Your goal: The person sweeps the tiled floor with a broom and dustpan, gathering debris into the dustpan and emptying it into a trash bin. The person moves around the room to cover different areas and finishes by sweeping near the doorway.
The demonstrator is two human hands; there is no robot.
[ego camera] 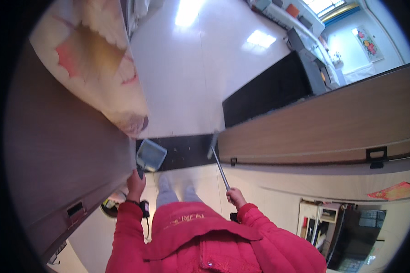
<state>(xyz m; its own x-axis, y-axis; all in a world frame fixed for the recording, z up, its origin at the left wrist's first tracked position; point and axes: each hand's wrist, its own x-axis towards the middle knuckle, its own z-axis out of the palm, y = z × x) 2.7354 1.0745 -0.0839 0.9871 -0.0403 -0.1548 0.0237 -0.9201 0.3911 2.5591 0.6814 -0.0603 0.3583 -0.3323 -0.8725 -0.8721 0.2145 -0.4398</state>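
My left hand (136, 186) grips the dark handle of a grey-blue dustpan (152, 155), whose pan is over the left end of a black threshold strip (181, 153) on the floor. In my right hand (236, 198) is the metal handle of a broom (220, 169). Its narrow, slightly blurred head (212, 145) is at the right end of the strip, near the door edge. Small pale bits of debris (176, 149) lie on the strip between the dustpan and the broom.
A brown door panel (71, 136) stands at left, beside a patterned fabric curtain (106, 68). Another wooden door (321, 126) stands at right, with a large black panel (266, 90) beyond it. Pale floor tiles (171, 75) extend ahead. Behind at right are a shelf unit (307, 218) and a dark screen (355, 239).
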